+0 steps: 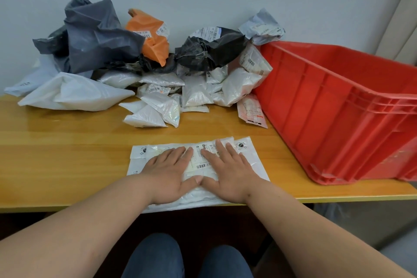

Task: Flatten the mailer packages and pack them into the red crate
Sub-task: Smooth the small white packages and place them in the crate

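Both hands, left hand (168,170) and right hand (228,170), press flat-fingered on white mailer (252,162) at counter (67,153) edge; red crate (338,106) right.

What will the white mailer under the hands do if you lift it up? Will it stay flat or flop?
Probably flop: the white mailer looks like thin, wrinkled plastic, lying flat only under the left hand and right hand. It likely weighs little, since it looks nearly empty. Its glossy skin may slide easily on the shiny table.
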A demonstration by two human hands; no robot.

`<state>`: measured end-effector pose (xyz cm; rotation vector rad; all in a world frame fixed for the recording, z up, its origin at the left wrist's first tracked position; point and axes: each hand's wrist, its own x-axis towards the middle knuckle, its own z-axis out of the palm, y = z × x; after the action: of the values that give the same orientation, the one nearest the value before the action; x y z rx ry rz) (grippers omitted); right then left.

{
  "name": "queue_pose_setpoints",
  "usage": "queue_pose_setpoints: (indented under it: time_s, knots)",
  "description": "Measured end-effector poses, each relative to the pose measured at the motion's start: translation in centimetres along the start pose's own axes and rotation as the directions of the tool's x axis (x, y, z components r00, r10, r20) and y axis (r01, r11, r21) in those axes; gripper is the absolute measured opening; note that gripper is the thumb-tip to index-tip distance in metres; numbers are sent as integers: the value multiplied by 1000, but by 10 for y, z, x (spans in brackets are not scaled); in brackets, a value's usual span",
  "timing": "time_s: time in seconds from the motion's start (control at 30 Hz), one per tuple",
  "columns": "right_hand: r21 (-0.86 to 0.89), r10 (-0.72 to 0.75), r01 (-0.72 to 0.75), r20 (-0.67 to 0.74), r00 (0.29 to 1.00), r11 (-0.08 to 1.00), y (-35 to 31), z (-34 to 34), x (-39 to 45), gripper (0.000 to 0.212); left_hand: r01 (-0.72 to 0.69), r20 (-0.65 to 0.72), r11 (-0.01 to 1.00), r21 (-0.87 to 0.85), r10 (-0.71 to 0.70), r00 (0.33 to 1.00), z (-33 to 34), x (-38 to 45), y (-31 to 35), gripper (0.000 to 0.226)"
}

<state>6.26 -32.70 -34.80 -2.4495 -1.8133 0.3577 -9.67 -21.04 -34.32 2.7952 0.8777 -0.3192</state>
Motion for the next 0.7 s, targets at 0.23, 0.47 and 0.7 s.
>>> queue_pose_setpoints:
  time_s: [0.23, 0.47, 0.7]
  knots:
    - [-35, -4, 5, 19, 1000, 999, 1, 2, 1, 76, -43, 114, 998, 49, 37, 993, 0, 2, -6, 135]
    - [7, 24, -24, -2, 1000, 1000, -1, 4, 3, 76, -28, 112, 997, 69, 20, 994, 0, 2, -4, 132]
    - [166, 92, -90, -2, 996, 982, -3, -21, 9, 60, -27, 119, 997, 67, 19, 993, -3, -2, -1, 122]
